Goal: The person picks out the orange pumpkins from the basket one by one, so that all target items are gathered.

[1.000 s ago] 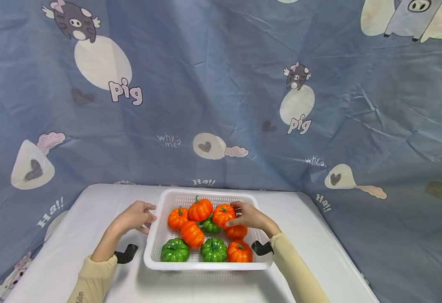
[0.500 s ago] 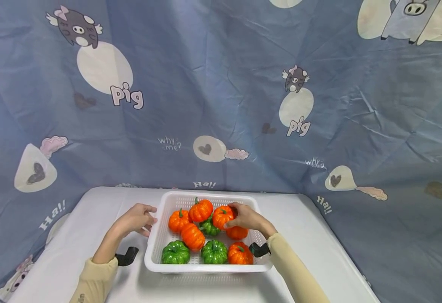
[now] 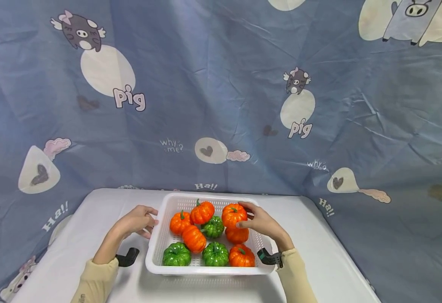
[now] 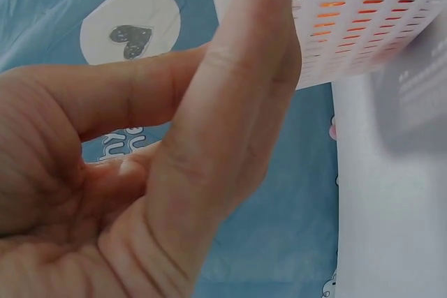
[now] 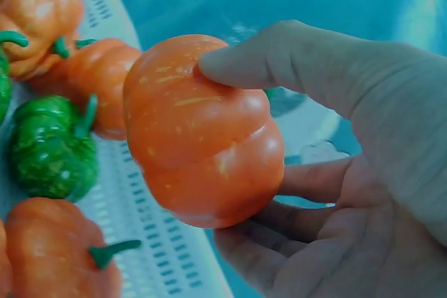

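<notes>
Holding an orange pumpkin (image 5: 199,134) in the right hand (image 3: 260,221): clamped between thumb on the near side and other fingers round the far side. Probably gripped from the right flank to leave the stem free and avoid knocking neighbours. Seen in head view directly above a second orange pumpkin (image 3: 237,236), just below the right thumb; can't tell if touching.

Holding nothing in the left hand (image 3: 135,221): fingers loosely bent, apart, tips right beside the left wall of the white basket (image 3: 206,270). Possibly there to steady it; can't confirm contact. Basket set between both sets of fingers, presumably for easy reach from either side.

Just left of the right fingertips, lower down: a green pumpkin (image 3: 213,226). Farther left, toward the left fingers: other pumpkins (image 3: 194,239), one tipped over, likely from loose piling.

On looks of the gripped one: squat, rounded, deep ribs, glossy orange with yellow flecks near the thumb tip. Short green stem on top in head view, not visible from the right wrist. No dent visible under the thumb; judged to be firm and light.
</notes>
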The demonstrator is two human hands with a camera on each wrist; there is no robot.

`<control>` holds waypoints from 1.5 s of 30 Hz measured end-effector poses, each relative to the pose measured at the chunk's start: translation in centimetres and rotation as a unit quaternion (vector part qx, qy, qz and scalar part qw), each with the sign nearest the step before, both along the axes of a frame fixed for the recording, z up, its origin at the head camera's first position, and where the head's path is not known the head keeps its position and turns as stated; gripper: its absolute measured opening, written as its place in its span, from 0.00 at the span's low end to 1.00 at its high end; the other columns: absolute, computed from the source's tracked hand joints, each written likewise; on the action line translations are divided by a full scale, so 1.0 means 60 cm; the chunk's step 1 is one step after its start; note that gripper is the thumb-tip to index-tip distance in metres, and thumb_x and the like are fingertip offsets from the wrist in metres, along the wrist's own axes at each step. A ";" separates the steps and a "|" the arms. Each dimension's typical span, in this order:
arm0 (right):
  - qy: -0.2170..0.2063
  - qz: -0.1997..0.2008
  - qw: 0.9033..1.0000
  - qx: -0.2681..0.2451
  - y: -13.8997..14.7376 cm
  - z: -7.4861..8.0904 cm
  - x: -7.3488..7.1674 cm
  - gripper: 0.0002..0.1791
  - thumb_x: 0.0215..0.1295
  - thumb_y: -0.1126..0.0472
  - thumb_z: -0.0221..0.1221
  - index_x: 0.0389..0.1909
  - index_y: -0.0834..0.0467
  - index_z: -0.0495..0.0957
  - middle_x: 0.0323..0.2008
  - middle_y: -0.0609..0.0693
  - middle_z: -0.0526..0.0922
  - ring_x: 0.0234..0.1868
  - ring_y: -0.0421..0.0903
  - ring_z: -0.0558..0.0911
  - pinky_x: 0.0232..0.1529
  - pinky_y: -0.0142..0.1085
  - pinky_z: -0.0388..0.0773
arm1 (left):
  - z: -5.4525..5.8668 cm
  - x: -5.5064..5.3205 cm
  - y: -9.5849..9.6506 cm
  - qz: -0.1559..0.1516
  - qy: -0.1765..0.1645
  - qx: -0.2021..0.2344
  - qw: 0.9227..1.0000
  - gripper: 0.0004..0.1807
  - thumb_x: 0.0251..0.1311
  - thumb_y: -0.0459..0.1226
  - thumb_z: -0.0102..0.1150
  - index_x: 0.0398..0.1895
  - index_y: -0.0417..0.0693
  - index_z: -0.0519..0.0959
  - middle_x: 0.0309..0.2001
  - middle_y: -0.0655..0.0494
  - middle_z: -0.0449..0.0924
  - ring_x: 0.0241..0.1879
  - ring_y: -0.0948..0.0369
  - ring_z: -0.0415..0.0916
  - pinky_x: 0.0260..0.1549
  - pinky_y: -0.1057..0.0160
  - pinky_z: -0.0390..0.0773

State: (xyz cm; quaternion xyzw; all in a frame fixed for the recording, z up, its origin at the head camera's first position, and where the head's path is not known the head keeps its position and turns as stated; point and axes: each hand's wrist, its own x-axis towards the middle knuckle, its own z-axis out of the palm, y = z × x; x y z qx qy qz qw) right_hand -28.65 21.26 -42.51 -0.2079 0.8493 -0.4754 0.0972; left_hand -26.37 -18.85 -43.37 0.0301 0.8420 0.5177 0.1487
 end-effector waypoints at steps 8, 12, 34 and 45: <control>-0.005 -0.047 0.998 -0.043 0.050 0.012 0.015 0.38 0.55 0.63 0.66 0.67 0.61 0.63 0.64 0.60 0.69 0.63 0.60 0.72 0.57 0.43 0.79 | 0.001 0.001 0.003 0.001 -0.006 0.004 1.000 0.26 0.60 0.26 0.51 0.62 0.22 0.63 0.35 0.42 0.81 0.28 0.57 0.80 0.26 0.57 0.86; -0.003 -0.073 0.996 -0.059 0.082 0.011 0.021 0.39 0.55 0.64 0.66 0.69 0.59 0.62 0.66 0.61 0.67 0.64 0.61 0.72 0.56 0.42 0.80 | 0.001 -0.001 0.003 -0.001 -0.009 0.008 1.000 0.26 0.60 0.26 0.51 0.62 0.23 0.62 0.36 0.42 0.81 0.28 0.57 0.80 0.26 0.56 0.86; -0.038 -0.283 0.952 -0.107 0.253 -0.073 -0.015 0.44 0.62 0.63 0.62 0.73 0.66 0.48 0.73 0.66 0.54 0.73 0.58 0.56 0.71 0.46 0.61 | -0.003 -0.004 -0.007 -0.006 -0.016 0.013 1.000 0.28 0.59 0.26 0.52 0.63 0.25 0.62 0.37 0.42 0.81 0.30 0.57 0.79 0.28 0.56 0.86; -0.069 -0.312 0.944 -0.085 0.267 -0.139 -0.035 0.45 0.61 0.61 0.63 0.73 0.68 0.48 0.72 0.69 0.53 0.73 0.61 0.55 0.74 0.52 0.56 | -0.003 -0.004 -0.007 -0.009 -0.016 0.010 1.000 0.29 0.60 0.27 0.52 0.64 0.25 0.61 0.39 0.41 0.81 0.30 0.57 0.79 0.28 0.56 0.86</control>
